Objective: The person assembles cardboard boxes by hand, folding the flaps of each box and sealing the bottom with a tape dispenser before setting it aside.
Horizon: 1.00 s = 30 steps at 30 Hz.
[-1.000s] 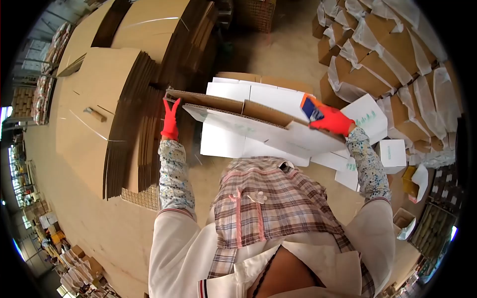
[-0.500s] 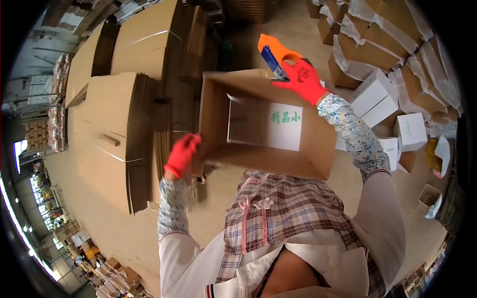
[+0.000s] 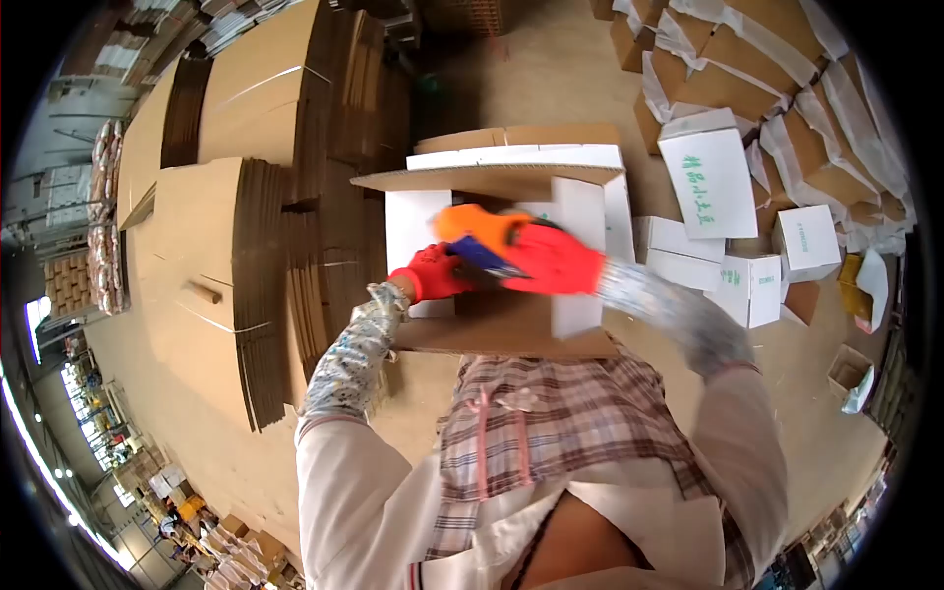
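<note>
My right hand (image 3: 556,258), in a red glove and blurred by motion, grips an orange and blue tape dispenser (image 3: 472,224) above a cardboard box (image 3: 511,332). The box's short white flaps (image 3: 578,226) lie inward at left and right, and a long brown flap (image 3: 492,181) stands along its far side. Just left of the dispenser is my left hand (image 3: 429,272), also red-gloved, over the box's left part. Its fingers are curled; whatever they hold is hidden. A gap shows between the brown flaps.
Tall bundles of flat cardboard (image 3: 197,285) stand close on the left. White boxes (image 3: 706,177) with green print lie at the right, before stacked brown cartons (image 3: 747,49) with white wrapping. A small open carton (image 3: 849,366) sits farther right on the concrete floor (image 3: 826,433).
My right hand has swung left and down with the tape dispenser, from the box's far edge to over its middle. My left hand has moved right and up. The box's flaps are now folded inward.
</note>
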### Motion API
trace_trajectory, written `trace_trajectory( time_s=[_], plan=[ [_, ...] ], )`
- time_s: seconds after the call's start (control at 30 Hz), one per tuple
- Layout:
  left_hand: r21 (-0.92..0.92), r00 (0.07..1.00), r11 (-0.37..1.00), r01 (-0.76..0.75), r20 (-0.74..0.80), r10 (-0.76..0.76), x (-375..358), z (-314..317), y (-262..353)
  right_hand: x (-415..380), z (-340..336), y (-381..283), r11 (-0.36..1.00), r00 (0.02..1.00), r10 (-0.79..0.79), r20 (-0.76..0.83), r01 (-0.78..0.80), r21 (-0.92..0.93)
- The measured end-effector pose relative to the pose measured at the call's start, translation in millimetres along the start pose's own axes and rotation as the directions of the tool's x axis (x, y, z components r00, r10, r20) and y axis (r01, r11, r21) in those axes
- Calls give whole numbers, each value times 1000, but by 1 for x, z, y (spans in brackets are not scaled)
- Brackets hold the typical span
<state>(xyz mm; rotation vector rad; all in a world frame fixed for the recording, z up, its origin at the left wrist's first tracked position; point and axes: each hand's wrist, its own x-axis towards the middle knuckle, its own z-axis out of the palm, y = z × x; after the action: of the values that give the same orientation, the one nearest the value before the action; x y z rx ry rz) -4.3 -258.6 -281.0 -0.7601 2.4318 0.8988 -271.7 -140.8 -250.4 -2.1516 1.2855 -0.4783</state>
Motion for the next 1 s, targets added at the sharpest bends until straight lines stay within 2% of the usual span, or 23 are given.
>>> trace_trajectory(
  time_s=[0.03, 0.1, 0.13, 0.2, 0.23, 0.27, 0.3, 0.33, 0.37, 0.4, 0.43, 0.47, 0.5, 0.53, 0.6, 0.63, 0.7, 0.73, 0.77, 0.83, 0.9, 0.93, 1.0],
  plan=[
    [-80, 998, 997, -7, -61, 2, -10, 4, -4, 17, 32, 17, 997, 998, -49, -27, 50, 52],
    [86, 942, 996, -2, -334, 31, -81, -12, 14, 36, 73, 42, 969, 994, -105, -25, 107, 223],
    [46, 946, 993, 109, -313, -89, -127, -23, 25, 43, 76, 42, 941, 988, -130, 77, 148, -304],
    [4, 934, 973, 229, -283, -218, -157, -17, 12, 50, 78, 51, 898, 960, -281, 4, 264, -351],
    [-472, 901, 875, 109, -325, -288, -157, 17, -10, 52, 68, 40, 944, 961, -274, -29, 263, -197],
    [-827, 860, 558, -66, -331, -388, -163, 42, -17, 54, 58, 28, 963, 961, -268, -63, 266, -37],
    [-675, 793, 738, -22, -461, -399, -143, 32, -21, 64, 34, 7, 951, 946, -308, -103, 309, -5],
    [-761, 673, 620, -190, -561, -482, -111, 25, -19, 72, 9, -18, 938, 930, -337, -148, 345, 31],
    [-796, 620, 562, -225, -562, -548, -79, 4, -5, 80, -33, -48, 891, 801, -421, -427, 453, -27],
    [-664, 581, 748, 3, -607, -542, -46, 16, -25, 81, -63, -50, 916, 818, -400, -414, 378, -138],
    [-642, 520, 753, 145, -598, -610, -19, 31, -35, 81, -81, -27, 970, 837, -243, -490, 201, -137],
    [-660, 443, 736, 151, -621, -647, -11, 22, -30, 82, -98, -4, 994, 830, -79, -552, 20, -111],
    [-644, 419, 760, 91, -667, -616, -10, 15, -23, 82, -130, 5, 987, 765, -100, -636, -4, -160],
    [-649, 417, 756, 87, -665, -620, -8, 18, -29, 69, -129, 24, 977, 747, 175, -641, -211, 22],
    [-819, 501, 250, -516, -526, -687, -5, 27, -48, 33, -88, 22, 865, 767, 462, -445, -500, 36],
    [-699, 559, -92, -709, -477, -679, -1, 28, -54, 17, -51, 14, 922, 792, 335, -510, -388, 3],
    [-689, 561, -108, -717, -478, -676, -7, 24, -38, 2, 12, -5, 941, 808, 228, -544, -327, -90],
    [-855, 539, 302, -422, -504, -675, -8, 23, -33, -6, 30, 8, 946, 907, 190, -376, -271, -176],
    [-784, 521, 620, -4, -531, -668, -4, 22, -34, 6, 24, 1, 952, 908, 226, -354, -282, -117],
    [-727, 473, 687, -5, -607, -639, 6, 27, -44, 46, -3, -19, 990, 953, 44, -300, -1, 141],
    [-734, 505, 642, -220, -649, -569, 24, 84, -90, 82, 5, -26, 972, 960, -225, -166, 233, 32],
    [-868, 710, 206, -452, -490, -507, 10, 78, -102, 92, 14, -19, 930, 917, -365, -161, 366, -26],
    [-842, 765, 67, -536, -517, -384, -39, 47, -97, 110, 23, -14, 842, 827, -538, -166, 535, -63]
  ],
)
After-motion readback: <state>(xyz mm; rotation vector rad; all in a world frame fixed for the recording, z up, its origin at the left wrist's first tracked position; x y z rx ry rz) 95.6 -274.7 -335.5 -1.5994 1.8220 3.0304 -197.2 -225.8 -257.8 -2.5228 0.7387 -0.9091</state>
